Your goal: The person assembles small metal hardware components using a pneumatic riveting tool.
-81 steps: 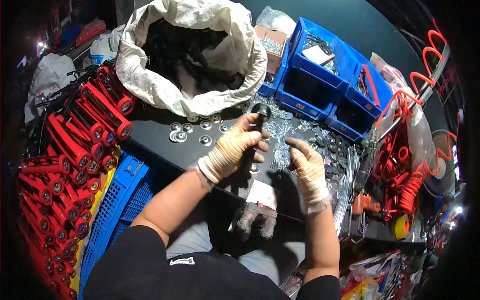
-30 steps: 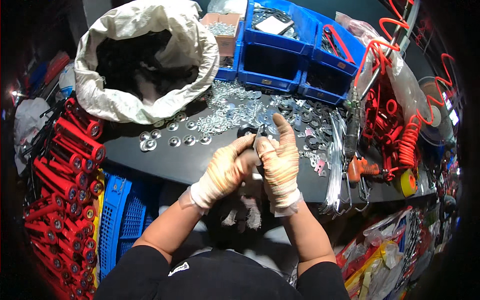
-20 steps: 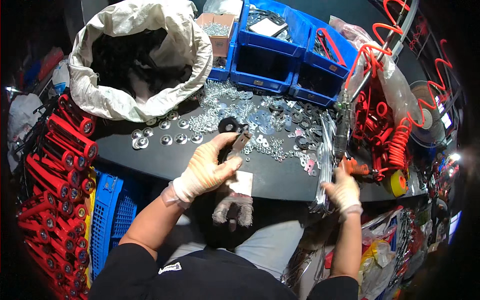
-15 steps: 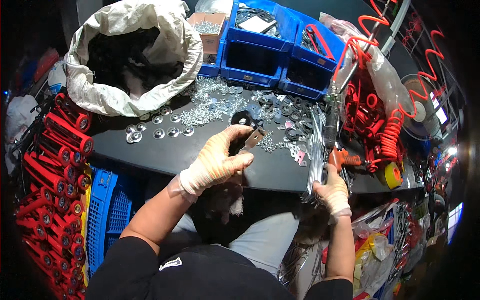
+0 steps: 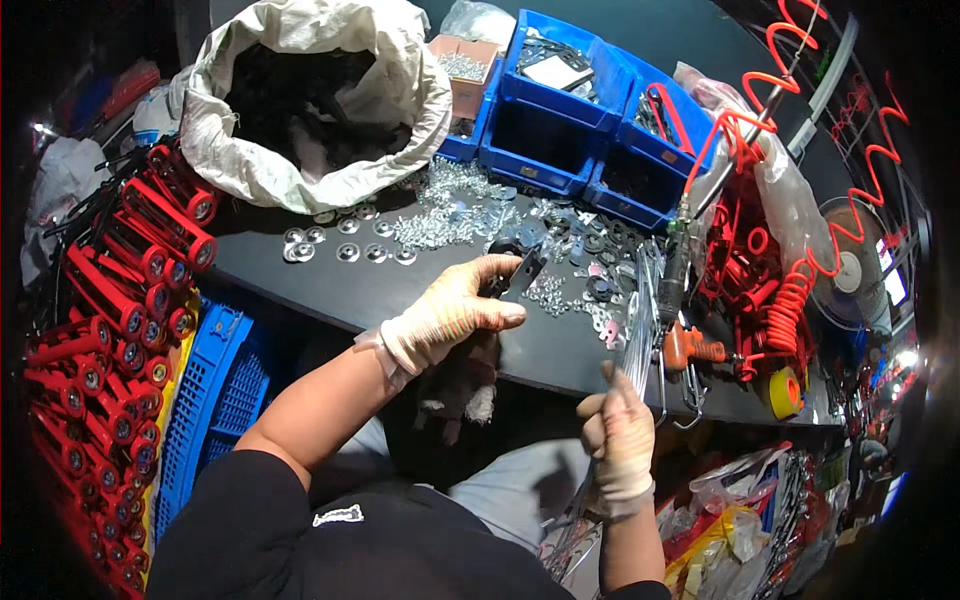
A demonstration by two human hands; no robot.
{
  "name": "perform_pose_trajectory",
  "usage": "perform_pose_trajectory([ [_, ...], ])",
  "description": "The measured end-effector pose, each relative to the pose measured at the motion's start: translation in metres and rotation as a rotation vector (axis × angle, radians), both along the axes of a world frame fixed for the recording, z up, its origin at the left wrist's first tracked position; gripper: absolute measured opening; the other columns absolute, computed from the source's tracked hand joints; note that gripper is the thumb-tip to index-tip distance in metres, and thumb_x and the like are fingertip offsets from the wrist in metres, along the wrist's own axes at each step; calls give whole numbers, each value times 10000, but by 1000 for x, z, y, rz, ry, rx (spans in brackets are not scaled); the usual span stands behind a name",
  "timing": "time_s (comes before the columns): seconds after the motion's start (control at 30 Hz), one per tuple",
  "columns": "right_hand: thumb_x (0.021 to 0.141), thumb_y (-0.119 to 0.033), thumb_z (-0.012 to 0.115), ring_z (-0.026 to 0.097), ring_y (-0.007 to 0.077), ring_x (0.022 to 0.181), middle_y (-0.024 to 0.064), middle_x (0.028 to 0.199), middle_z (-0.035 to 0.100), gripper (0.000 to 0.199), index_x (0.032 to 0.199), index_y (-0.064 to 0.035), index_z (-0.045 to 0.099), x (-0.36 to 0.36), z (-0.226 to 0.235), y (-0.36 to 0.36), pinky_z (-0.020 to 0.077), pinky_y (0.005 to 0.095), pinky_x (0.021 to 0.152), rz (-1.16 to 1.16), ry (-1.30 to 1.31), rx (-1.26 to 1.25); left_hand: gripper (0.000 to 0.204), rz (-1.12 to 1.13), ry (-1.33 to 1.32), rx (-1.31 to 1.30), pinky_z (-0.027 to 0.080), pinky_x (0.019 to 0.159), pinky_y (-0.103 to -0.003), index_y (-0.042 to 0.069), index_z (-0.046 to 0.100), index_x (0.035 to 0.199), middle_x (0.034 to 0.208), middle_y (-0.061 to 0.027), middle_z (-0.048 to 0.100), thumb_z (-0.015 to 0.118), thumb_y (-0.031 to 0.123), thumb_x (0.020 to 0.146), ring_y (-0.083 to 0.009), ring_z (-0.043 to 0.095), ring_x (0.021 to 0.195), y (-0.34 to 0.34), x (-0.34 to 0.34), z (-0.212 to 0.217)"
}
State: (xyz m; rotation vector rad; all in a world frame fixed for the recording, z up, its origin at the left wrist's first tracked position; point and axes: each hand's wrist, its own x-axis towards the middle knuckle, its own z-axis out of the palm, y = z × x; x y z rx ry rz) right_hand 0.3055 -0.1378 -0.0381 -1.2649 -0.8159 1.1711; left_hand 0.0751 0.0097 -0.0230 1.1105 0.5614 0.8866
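Note:
My left hand [image 5: 455,308], in a pale knit glove, is closed around a small dark bracket [image 5: 525,274] with a hole in it, held over the near part of the dark tabletop [image 5: 390,291]. A round black piece [image 5: 503,247] shows just beyond the fingers. My right hand [image 5: 622,440], gloved as well, is closed at the table's front edge, beside a bundle of thin metal rods [image 5: 645,310]. A thin rod seems to run through its grip and down past the wrist, partly blurred. An orange-handled air screwdriver [image 5: 693,347] hangs right of the bundle.
A white sack [image 5: 300,190] of black parts stands behind the left side, with blue bins [image 5: 540,165] to its right. Loose screws [image 5: 436,228] and round metal caps [image 5: 347,252] cover the tabletop. Red tubular parts [image 5: 120,330] are stacked left; a coiled red hose [image 5: 790,310] hangs right.
My right hand has left the screwdriver handle and moved left and toward me. The left hand keeps the bracket, now turned a little. The view has shifted slightly.

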Motion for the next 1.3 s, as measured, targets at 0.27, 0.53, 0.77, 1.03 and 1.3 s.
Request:
perform_pose_trajectory([
  [0.27, 677, 134, 503, 575, 273, 622, 123, 737, 580, 612, 1247, -77, 572, -6, 32, 11, 478, 277, 625, 140, -1246, 422, 569, 103, 44, 195, 467, 839, -240, -6, 511, 1243, 1059, -57, 598, 720, 55, 717, -84, 546, 939, -8, -10, 3],
  [0.53, 915, -149, 567, 526, 66, 641, 32, 731, 600, 322, 1202, -5, 594, -26, 12, 19, 425, 196, 590, 259, -564, 118, 562, 294, 842, 865, 487, 820, -401, 87, 496, 1236, 1028, -216, 592, 650, 138, 698, -375, 588, 934, -22, -30, 14],
  [0.77, 825, -207, 656, 622, 237, 699, 82, 744, 644, 182, 928, -60, 690, 25, -4, 119, 480, 326, 641, 203, -1550, 324, 496, -511, -684, -720, 398, 541, -219, 102, 441, 1236, 901, -84, 583, 618, 47, 776, -114, 523, 741, -38, -48, -32],
  [1.03, 765, -123, 718, 639, 271, 829, 131, 893, 647, 160, 906, -52, 688, 67, -49, 144, 495, 328, 758, 69, -1612, 205, 410, -497, -634, -832, 492, 671, -304, 130, 492, 1237, 1062, -65, 570, 618, 228, 860, -156, 581, 873, -70, -45, -27],
  [1.3, 813, -223, 640, 599, 355, 884, 157, 897, 614, 198, 933, -75, 586, 62, -17, 155, 484, 432, 792, 347, -1835, -20, 526, -373, -217, -462, 525, 706, -294, 69, 481, 1276, 1008, -78, 600, 642, 166, 785, -154, 613, 817, -78, -31, -10],
])
